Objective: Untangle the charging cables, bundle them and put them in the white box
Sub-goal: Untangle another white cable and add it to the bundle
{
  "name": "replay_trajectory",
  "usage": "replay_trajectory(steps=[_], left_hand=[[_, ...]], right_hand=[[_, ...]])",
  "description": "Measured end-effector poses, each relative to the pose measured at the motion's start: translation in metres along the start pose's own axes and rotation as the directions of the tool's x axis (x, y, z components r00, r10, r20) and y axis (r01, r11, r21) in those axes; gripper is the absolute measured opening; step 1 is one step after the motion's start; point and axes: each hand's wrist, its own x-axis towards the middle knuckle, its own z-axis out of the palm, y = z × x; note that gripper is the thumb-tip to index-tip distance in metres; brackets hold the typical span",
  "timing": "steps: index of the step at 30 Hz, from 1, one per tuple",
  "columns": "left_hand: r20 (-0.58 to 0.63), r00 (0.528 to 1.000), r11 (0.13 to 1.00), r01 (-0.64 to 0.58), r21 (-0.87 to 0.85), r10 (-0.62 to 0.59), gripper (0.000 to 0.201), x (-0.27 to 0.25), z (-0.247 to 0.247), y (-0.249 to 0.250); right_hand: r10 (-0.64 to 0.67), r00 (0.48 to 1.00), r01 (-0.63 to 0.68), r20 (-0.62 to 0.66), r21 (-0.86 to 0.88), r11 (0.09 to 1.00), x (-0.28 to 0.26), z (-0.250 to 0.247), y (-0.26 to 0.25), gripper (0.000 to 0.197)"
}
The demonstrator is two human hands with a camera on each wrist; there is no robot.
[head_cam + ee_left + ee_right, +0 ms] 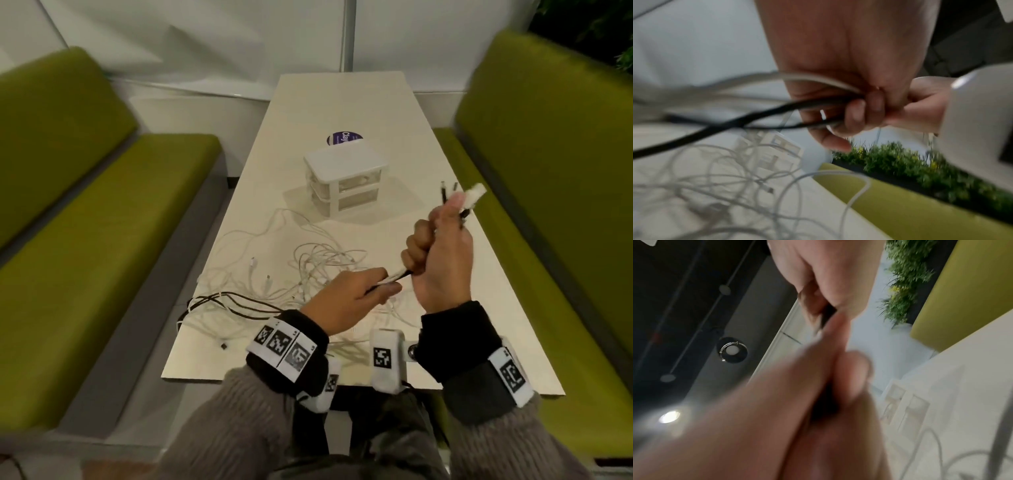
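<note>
A tangle of white charging cables (pixel 308 270) lies on the cream table (pixel 342 102), with black cables (pixel 233 301) trailing off to the near left. My right hand (pixel 442 246) is raised in a fist around a bunch of black and white cables, and their plugs (pixel 474 193) stick out above the thumb. My left hand (pixel 356 291) pinches the same bunch just below that fist. In the left wrist view the fingers (pixel 859 112) curl round black and white strands (pixel 756 116). The white box (pixel 342 178), a small two-drawer unit, stands behind the tangle.
Green bench seats (pixel 102 240) run along both long sides of the table. A round purple sticker (pixel 344 138) lies behind the box. A loose plug (pixel 224 345) rests near the table's front left corner. Green plants (pixel 920 164) grow behind the right bench.
</note>
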Motion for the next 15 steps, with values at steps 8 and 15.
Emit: replay_trajectory(steps=[8,15], left_hand=[[-0.09,0.986,0.91,0.164,0.381,-0.14,0.04,-0.031,-0.039,-0.057],[-0.195,0.91,0.792,0.415,0.448,-0.366,0.019,-0.074,-0.082,-0.117]], right_hand=[[-0.177,0.956,0.182,-0.233,0.001,0.983,0.014,-0.031,-0.032,0.046],[-0.26,0.922,0.259,-0.286,-0.041,0.965,0.018,-0.048,-0.053,0.047]])
